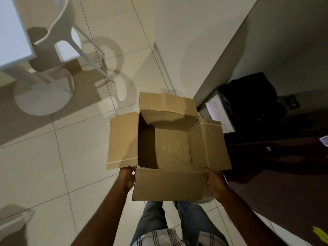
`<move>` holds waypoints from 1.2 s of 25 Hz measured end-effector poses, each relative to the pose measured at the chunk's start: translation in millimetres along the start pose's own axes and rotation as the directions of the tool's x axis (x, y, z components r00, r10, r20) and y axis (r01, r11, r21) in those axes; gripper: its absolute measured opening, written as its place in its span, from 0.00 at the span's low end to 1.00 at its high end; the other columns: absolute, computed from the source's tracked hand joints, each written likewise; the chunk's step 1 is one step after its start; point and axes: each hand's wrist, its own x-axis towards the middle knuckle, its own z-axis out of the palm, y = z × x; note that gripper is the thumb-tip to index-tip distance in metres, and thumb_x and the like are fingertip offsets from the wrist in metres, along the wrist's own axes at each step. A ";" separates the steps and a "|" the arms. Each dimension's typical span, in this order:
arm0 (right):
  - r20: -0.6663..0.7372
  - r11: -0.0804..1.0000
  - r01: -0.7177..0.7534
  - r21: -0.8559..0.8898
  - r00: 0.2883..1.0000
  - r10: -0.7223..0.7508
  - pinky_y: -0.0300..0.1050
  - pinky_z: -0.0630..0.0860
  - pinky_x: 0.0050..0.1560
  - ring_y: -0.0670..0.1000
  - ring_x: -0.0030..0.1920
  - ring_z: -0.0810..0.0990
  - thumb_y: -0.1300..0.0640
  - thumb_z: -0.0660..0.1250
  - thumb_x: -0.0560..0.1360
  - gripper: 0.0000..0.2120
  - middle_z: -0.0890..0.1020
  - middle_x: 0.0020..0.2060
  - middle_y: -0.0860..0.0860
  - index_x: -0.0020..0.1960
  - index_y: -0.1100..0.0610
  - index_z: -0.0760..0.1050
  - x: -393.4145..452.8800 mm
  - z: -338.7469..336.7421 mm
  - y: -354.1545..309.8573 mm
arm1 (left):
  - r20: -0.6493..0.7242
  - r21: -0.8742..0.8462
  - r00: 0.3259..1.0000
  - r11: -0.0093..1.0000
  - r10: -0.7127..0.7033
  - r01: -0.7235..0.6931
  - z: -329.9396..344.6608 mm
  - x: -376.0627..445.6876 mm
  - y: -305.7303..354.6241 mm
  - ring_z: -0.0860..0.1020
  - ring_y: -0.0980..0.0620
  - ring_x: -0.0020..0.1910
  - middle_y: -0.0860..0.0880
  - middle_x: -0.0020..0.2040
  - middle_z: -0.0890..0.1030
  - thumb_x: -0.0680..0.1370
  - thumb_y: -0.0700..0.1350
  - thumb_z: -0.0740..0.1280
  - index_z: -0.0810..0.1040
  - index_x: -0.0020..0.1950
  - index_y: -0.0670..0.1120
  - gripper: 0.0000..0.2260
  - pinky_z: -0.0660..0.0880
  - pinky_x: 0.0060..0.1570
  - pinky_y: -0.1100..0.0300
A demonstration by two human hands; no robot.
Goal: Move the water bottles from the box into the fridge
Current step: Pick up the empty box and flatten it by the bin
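I hold a brown cardboard box (168, 185) in front of me above the tiled floor, with all its flaps open. Its inside is bare cardboard, with no water bottles in it. My left hand (126, 176) grips the box's near left corner under the left flap. My right hand (215, 181) grips the near right corner. No fridge shows in the head view.
A white round-based table (10, 34) and a white chair (58, 29) stand at the upper left. On the right is a dark wooden cabinet (276, 167), with a black bag (252, 98) and a white box (219, 114) beyond it. My jeans-clad legs (159, 219) are below the box.
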 end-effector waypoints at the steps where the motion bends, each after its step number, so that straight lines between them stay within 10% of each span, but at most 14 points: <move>1: 0.022 0.999 0.039 -0.018 0.999 -0.039 0.62 0.78 0.58 0.66 0.58 0.80 0.58 0.67 0.78 0.04 0.83 0.54 0.62 0.52 0.57 0.79 -14.7 -1.0 -4.9 | -0.018 0.016 0.999 0.999 -0.044 0.044 -0.3 -11.5 5.2 0.79 0.46 0.28 0.41 0.32 0.79 0.75 0.41 0.65 0.81 0.35 0.38 0.11 0.79 0.30 0.58; 3: 0.003 0.982 0.163 -0.091 0.987 -0.163 0.65 0.78 0.57 0.66 0.54 0.81 0.58 0.67 0.78 0.05 0.83 0.50 0.64 0.49 0.57 0.81 -42.9 -2.1 -15.9 | -0.034 0.035 0.995 0.995 -0.093 0.095 0.5 -31.6 16.2 0.76 0.44 0.18 0.41 0.23 0.76 0.79 0.45 0.62 0.77 0.29 0.37 0.20 0.73 0.16 0.59; 8: -0.057 0.890 0.455 -0.040 0.888 -0.457 0.61 0.76 0.57 0.58 0.53 0.81 0.59 0.66 0.79 0.04 0.83 0.49 0.53 0.51 0.52 0.79 -97.1 4.5 -44.1 | -0.023 0.096 0.999 0.994 -0.047 0.049 1.6 -57.4 32.7 0.77 0.47 0.17 0.44 0.21 0.76 0.84 0.45 0.56 0.76 0.28 0.39 0.26 0.74 0.18 0.61; 16: -0.166 0.779 0.616 0.118 0.785 -0.596 0.48 0.75 0.49 0.50 0.53 0.80 0.53 0.65 0.81 0.06 0.82 0.52 0.44 0.56 0.46 0.77 -140.0 5.6 -72.3 | 0.077 0.120 0.996 0.992 0.034 -0.044 40.4 -99.1 72.4 0.76 0.44 0.22 0.41 0.25 0.74 0.76 0.33 0.59 0.70 0.32 0.38 0.12 0.71 0.32 0.56; 21: -0.204 0.717 0.693 0.080 0.715 -0.669 0.58 0.80 0.52 0.56 0.51 0.84 0.47 0.67 0.74 0.07 0.86 0.45 0.48 0.49 0.46 0.81 -150.9 3.9 -71.7 | 0.073 0.124 0.982 0.976 0.173 -0.181 54.5 -106.0 93.8 0.72 0.45 0.32 0.42 0.33 0.73 0.82 0.41 0.57 0.70 0.36 0.43 0.15 0.71 0.39 0.56; 26: -0.246 0.680 0.730 0.070 0.673 -0.698 0.56 0.82 0.45 0.62 0.50 0.84 0.56 0.68 0.77 0.04 0.86 0.43 0.52 0.49 0.54 0.81 -148.2 4.5 -60.4 | 0.175 0.072 0.962 0.972 0.209 -0.224 54.7 -110.4 105.7 0.77 0.49 0.20 0.46 0.23 0.77 0.82 0.40 0.60 0.74 0.36 0.44 0.14 0.74 0.21 0.62; 30: -0.274 0.737 0.672 0.075 0.725 -0.632 0.48 0.76 0.41 0.57 0.40 0.82 0.48 0.69 0.71 0.09 0.84 0.38 0.58 0.41 0.54 0.79 -148.7 -1.9 -63.0 | 0.332 -0.070 0.938 0.994 0.101 -0.083 54.1 -112.3 114.5 0.80 0.49 0.26 0.45 0.29 0.80 0.83 0.47 0.62 0.78 0.39 0.44 0.14 0.79 0.27 0.58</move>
